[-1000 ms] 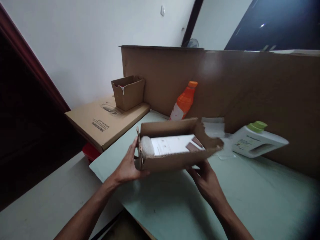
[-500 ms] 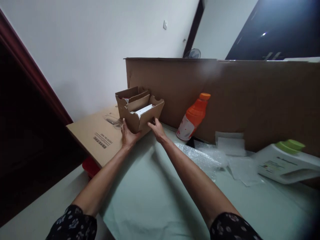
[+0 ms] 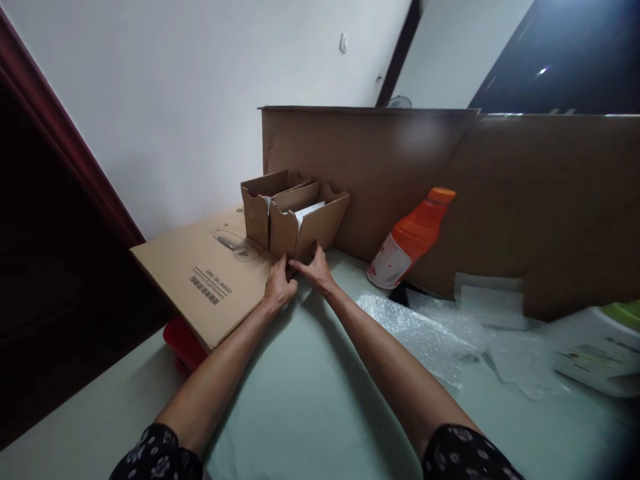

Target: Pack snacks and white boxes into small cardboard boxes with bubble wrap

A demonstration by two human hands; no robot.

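Note:
Two small open-topped cardboard boxes stand side by side on a large flat carton. The nearer box (image 3: 311,223) has a white item (image 3: 309,212) inside, only partly visible; the rear box (image 3: 257,217) sits close behind it to the left. My left hand (image 3: 281,287) touches the nearer box's lower front corner, fingers forward and thumb apart. Against the lower part of that box's front face rest the fingers of my right hand (image 3: 316,270), its thumb pointing left toward my left hand. Neither hand is wrapped round the box.
The flat carton (image 3: 200,267) with printing lies at the table's left, a red object (image 3: 183,343) under its edge. A tall cardboard panel (image 3: 370,153) stands behind. To the right are a tilted orange bottle (image 3: 413,233), bubble wrap (image 3: 400,327), clear packets (image 3: 493,303) and a white jug (image 3: 595,347).
The nearer box now stands more upright beside the rear one. My left hand has slid from its left side to the lower front corner, nearer my right hand. The view has shifted slightly.

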